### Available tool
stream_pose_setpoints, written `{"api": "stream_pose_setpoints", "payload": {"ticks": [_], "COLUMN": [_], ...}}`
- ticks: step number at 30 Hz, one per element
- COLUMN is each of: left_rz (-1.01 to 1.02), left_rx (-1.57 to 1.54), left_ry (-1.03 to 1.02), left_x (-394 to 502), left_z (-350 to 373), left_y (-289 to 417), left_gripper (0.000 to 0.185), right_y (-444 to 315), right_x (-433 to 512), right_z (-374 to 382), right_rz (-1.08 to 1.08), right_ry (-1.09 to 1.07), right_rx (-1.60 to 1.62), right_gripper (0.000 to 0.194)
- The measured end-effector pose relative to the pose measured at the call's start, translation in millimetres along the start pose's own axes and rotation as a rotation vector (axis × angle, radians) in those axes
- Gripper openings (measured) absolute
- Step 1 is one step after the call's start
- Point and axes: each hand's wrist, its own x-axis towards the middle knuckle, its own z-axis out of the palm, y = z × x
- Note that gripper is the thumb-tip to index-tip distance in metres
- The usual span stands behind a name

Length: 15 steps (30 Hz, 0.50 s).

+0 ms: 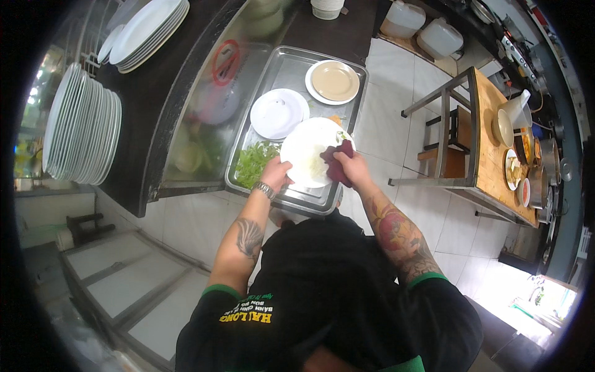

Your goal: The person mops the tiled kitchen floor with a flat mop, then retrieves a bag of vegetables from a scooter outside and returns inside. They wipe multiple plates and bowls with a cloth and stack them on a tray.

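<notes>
A round white plate (300,146) is over the near part of a metal tray (320,208). My left hand (278,174) grips its left edge, thumb on top. On the plate are pale, shredded-looking food (317,165) and a few green leaves (341,136) at the far right. My right hand (355,168) pinches a dark maroon piece (335,167), seemingly cloth, that laps over the plate's right side. Whether those fingers also hold the rim is hidden. Leafy greens (254,160) lie in the tray, left of my left hand. Stacked white plates (276,114) sit just beyond.
A beige plate (335,81) rests on a white one at the tray's far end. Tall stacks of white plates (83,125) stand on the dark counter (139,139) at left. Across the tiled floor (386,111), a wooden-topped table (488,158) carries pots and dishes.
</notes>
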Motion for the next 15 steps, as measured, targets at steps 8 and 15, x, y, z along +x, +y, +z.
{"api": "stream_pose_setpoints", "payload": {"ticks": [8, 15], "left_rz": [0.114, 0.239], "left_rx": [-0.471, -0.271], "left_ry": [-0.006, 0.392], "left_x": [-91.8, -125.0], "left_z": [-71.8, -65.3], "left_y": [-1.0, 4.9], "left_gripper": [0.042, 0.035], "right_y": [-45.5, -10.4], "right_x": [-29.4, -60.0], "right_z": [77.1, 165.9], "right_rz": [-0.099, -1.061], "right_ry": [-0.325, -0.728], "right_rx": [-0.219, -0.499], "right_gripper": [0.037, 0.05]}}
